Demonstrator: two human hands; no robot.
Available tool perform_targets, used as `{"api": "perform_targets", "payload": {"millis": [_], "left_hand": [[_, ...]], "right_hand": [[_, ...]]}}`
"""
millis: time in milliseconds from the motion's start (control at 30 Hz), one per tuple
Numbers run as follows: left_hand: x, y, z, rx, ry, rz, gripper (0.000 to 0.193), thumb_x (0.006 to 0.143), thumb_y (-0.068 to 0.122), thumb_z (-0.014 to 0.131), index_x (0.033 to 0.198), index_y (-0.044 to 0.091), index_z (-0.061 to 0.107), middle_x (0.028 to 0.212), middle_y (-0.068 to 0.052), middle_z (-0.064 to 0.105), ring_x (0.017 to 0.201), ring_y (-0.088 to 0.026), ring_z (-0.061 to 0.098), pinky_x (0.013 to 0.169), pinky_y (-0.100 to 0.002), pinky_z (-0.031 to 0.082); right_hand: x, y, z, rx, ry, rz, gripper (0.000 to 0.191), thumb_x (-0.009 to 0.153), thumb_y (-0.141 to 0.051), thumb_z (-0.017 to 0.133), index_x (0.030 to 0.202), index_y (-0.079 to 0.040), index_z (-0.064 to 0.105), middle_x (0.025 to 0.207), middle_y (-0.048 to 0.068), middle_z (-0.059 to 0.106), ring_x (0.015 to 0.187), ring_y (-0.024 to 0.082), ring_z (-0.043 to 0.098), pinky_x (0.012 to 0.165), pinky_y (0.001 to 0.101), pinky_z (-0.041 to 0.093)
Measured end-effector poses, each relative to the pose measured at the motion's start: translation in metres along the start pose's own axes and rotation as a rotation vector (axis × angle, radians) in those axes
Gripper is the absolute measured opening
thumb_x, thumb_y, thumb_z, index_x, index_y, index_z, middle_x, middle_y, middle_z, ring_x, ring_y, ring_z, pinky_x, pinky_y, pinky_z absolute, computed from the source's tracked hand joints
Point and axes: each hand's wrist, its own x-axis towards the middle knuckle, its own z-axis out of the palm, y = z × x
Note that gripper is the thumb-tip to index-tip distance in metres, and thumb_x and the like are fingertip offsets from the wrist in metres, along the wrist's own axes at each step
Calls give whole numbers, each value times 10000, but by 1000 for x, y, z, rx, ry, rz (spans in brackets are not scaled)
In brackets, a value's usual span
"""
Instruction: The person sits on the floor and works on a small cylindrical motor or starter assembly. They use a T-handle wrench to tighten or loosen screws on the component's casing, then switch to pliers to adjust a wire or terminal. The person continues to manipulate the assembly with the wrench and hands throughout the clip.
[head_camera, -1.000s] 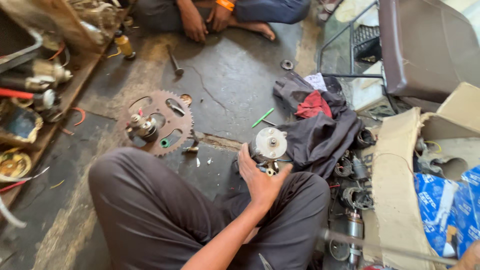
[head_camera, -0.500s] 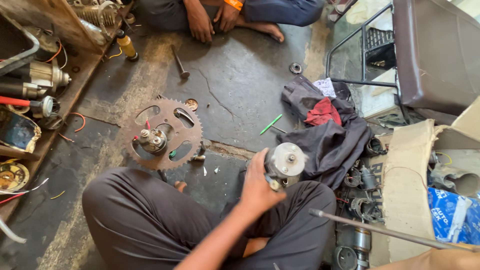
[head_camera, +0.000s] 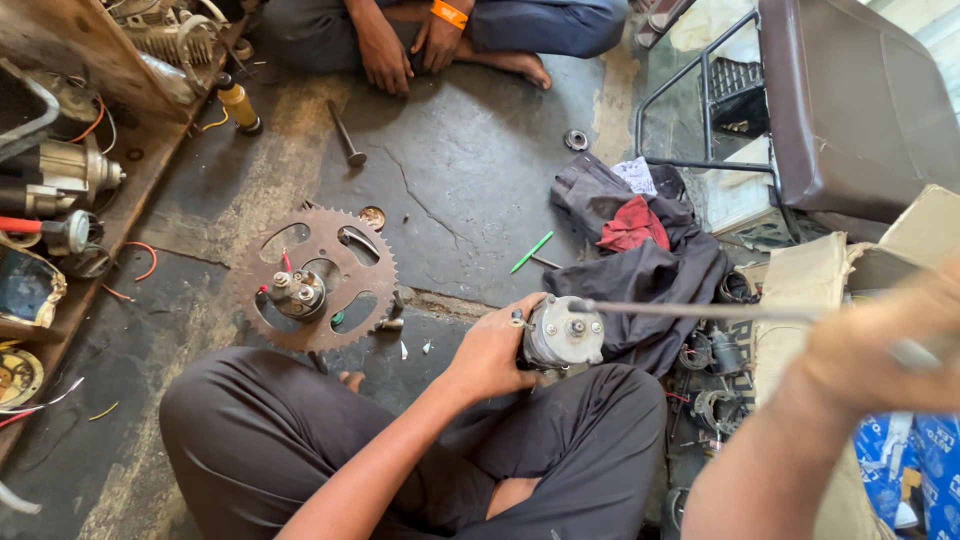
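Person sits cross-legged on a stained concrete floor (head_camera: 470, 190), dark trousers filling the lower frame. Left hand (head_camera: 492, 350) is wrapped around a small silver cylindrical motor housing (head_camera: 564, 332), fingers closed on its side, held just above the left knee with the round end face turned up toward the camera. Right hand (head_camera: 880, 345), blurred and close to the lens at the right edge, is closed around a long thin metal rod (head_camera: 700, 311); the rod runs level across to the left and its tip sits at the top of the motor housing, touching or just beside it, cannot tell which. On the floor left of the motor lies a rusty toothed sprocket (head_camera: 318, 280) with a small metal part resting at its centre. A green pen (head_camera: 532, 251) lies near a heap of dark cloth (head_camera: 640, 270) with a red rag on top, just behind the motor. A yellow bottle (head_camera: 239, 104) stands near the wooden shelf (head_camera: 90, 70) at upper left. Another person's hands (head_camera: 410, 45) rest by crossed legs at the top, well apart. A brown seat on a metal frame (head_camera: 850, 100) stands at upper right.
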Motion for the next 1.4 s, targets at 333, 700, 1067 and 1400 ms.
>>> {"api": "perform_targets", "payload": {"millis": [333,700,1067,1400], "left_hand": [[-8,-22,-9,-73,-140,-5,1030,571,208,893,1467,118,393,1347,-192,575,1192,-416,582,964,-454,483],[-6,-17,-14,-101,-160,-34,1000,585,154,815,1487,146,384,1368,-172,567,1240,-401,569,989,-445,494],[-4,-10,-20,-122,-176,-74,937,579,139,804,1443,149,441,1369,-153,578,1267,-382,561,1022,-422,484],[-4,-8,-22,-122,-185,-108,938,586,151,810,1450,148,443,1364,-147,581,1258,-371,572,1007,-412,493]], "right_hand": [[10,38,32,-384,-86,44,332,1092,-241,628,1044,83,683,999,268,687,884,420,681,719,533,502],[-158,23,109,112,-447,1399,305,1060,-276,569,1019,26,596,816,179,586,664,397,562,636,561,415],[-171,-51,138,12,-1056,807,403,853,-453,760,915,-56,724,911,246,735,923,416,724,812,497,551],[-206,-34,174,248,-758,1076,275,788,-208,755,919,25,690,799,184,679,717,351,678,659,453,521]]}}
